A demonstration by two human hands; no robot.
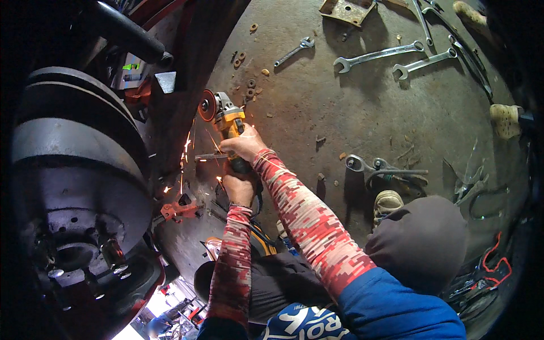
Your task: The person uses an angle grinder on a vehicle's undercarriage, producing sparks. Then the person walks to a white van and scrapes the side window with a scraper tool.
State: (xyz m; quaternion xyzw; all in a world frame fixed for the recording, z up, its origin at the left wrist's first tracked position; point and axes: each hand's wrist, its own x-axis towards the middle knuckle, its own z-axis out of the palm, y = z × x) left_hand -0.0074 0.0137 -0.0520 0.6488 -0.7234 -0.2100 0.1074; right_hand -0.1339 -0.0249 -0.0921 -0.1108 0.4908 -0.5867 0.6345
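Note:
My right hand (247, 144) is wrapped round the body of a yellow and black angle grinder (231, 123). Its reddish disc (208, 105) points up and to the left. Below it, my left hand (239, 188) is closed round the grinder's dark rear end. Orange sparks (186, 150) stream down on the left side, and some glow close to my hands. A thin metal bar (208, 156) lies to the left of my hands. What the disc touches is hard to make out in the shadow. Red camouflage sleeves cover both forearms.
A large dark drum with wheel studs (79, 187) fills the left side. An orange-red metal part (180, 209) sits below the sparks. Several wrenches (378, 55), washers (251, 83) and a rusty bracket (347, 10) lie on the concrete floor. More tools (385, 167) lie right of my arms.

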